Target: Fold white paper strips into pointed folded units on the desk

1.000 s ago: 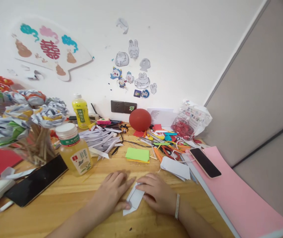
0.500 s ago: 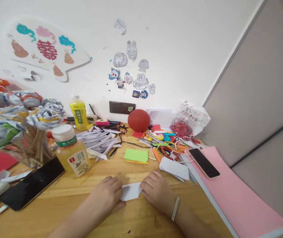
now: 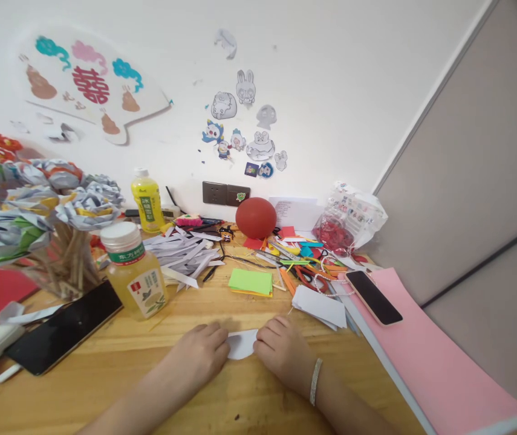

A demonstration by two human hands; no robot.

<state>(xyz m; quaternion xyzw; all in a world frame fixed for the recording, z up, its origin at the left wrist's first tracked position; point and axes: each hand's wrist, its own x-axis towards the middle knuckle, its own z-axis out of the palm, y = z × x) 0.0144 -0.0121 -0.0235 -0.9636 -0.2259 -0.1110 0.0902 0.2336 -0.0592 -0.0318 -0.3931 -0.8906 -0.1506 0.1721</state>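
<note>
A small white folded paper is held level just above or on the table, in the lower middle of the head view; I cannot tell whether it touches the wood. My left hand is closed on its left end, with the thumb hidden. Its right end is pinched by my right hand, which has a bracelet at the wrist. Beyond the hands lies a stack of green paper slips with orange ones beneath. A pile of white paper slips sits just past my right hand.
Two drink bottles, one near and one far, stand left. A black phone and paper flowers lie beyond my left arm. Scissors, scraps and a red balloon crowd the back. Another phone rests on pink paper.
The paper has turned from a slanted position on the table to lying crosswise between my hands. Both hands have shifted from pressing its surface to gripping its two ends.
</note>
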